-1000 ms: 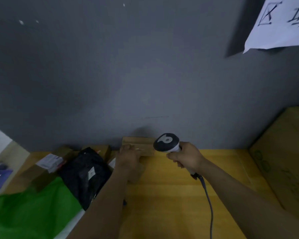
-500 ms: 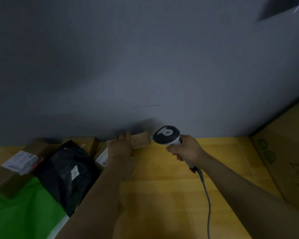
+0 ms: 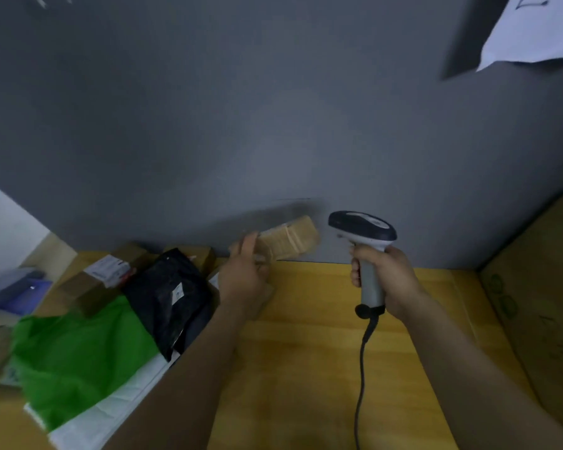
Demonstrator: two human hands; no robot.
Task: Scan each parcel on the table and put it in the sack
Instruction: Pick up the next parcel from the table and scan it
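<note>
My left hand [image 3: 246, 276] holds a small brown cardboard parcel [image 3: 291, 240] lifted off the wooden table [image 3: 306, 352], tilted and motion-blurred in front of the grey wall. My right hand [image 3: 392, 280] grips the handle of a white and dark barcode scanner [image 3: 363, 232], its head level with the parcel and just right of it. The scanner's cable [image 3: 361, 378] hangs down toward me. A black plastic mailer [image 3: 173, 293] lies left of my left arm. A green bag [image 3: 75, 355] lies on white sheet material at the lower left.
Several brown boxes [image 3: 88, 290] with white labels sit at the table's back left. A large cardboard box [image 3: 540, 297] stands at the right edge. A paper sheet [image 3: 533, 30] hangs on the wall at the upper right. Blue items [image 3: 17, 290] lie at far left.
My left hand has raised the small parcel off the table and turned it toward the scanner. My right hand has tipped the scanner upright. The camera view shifted a little.
</note>
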